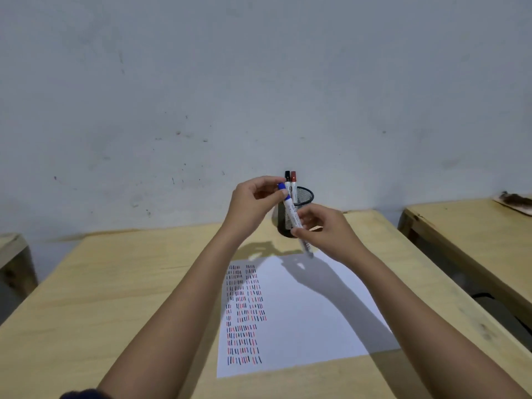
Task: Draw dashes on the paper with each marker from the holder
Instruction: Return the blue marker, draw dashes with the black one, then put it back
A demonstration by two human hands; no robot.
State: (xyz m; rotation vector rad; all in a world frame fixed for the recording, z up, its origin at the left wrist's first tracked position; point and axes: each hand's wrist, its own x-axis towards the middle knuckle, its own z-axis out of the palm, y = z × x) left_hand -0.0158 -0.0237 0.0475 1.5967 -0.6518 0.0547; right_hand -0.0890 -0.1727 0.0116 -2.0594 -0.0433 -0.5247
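blue is the colour in hand: a blue marker (pixel 293 218) is held slanted in mid-air at the centre of the frame, above the far edge of the paper (pixel 305 321). the left hand (pixel 253 205) has its fingers (pixel 283 193) pinched around the blue cap end at the top, and the right hand (pixel 328 228) has its fingers (pixel 296 232) closed on the white barrel lower down. the lower tip points toward the paper but hangs clear of it. whether the cap is coming off or going on cannot be told from this one view.

just behind the hands, at the far edge of the wooden table (pixel 115 298), stands a black mesh holder (pixel 300 210). a black marker (pixel 287 182) and a red marker (pixel 293 184) stand upright in it, side by side, caps up.

the paper lies flat in the lower middle of the frame. its left part is filled with rows of short dashes (pixel 244 312) in black, red and what looks like blue, running from the top edge down to near the bottom edge. the right part of the sheet is bare apart from the shadow of the arms.

judging from that, the task seems well along: all three colours appear to have been used many times over, and two markers are back in the holder. what is left looks like either another row with the blue one or capping it and returning it to the holder.
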